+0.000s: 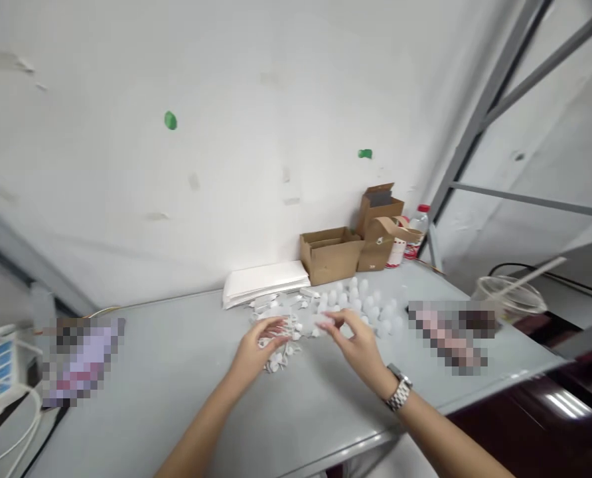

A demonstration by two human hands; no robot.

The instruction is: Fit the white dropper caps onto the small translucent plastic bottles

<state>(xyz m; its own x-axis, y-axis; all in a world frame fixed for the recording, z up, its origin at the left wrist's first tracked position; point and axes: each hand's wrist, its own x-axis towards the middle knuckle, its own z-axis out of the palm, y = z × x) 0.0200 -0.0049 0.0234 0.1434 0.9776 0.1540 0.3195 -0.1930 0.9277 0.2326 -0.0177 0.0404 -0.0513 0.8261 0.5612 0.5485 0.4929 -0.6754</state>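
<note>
My left hand (260,345) hovers at a pile of small white plastic parts (279,357), its thumb and fingers curved and apart, with no thing visible between them. Opposite it, my right hand (358,345) wears a metal watch and has thumb and fingertips pinched together. A whitish, translucent bit shows at those fingertips, too blurred to name. Just behind the right hand lies a group of white round bulb-like pieces (370,309), spread over the grey table (176,385). Some of the small parts are hidden behind my left fingers.
A white stack of flat sheets (266,282) lies against the wall beside an open cardboard box (333,259). A brown paper bag (375,245) and a red-capped bottle (420,226) stand further right. A clear plastic cup (510,295) is at the right, a power strip (2,365) at the left.
</note>
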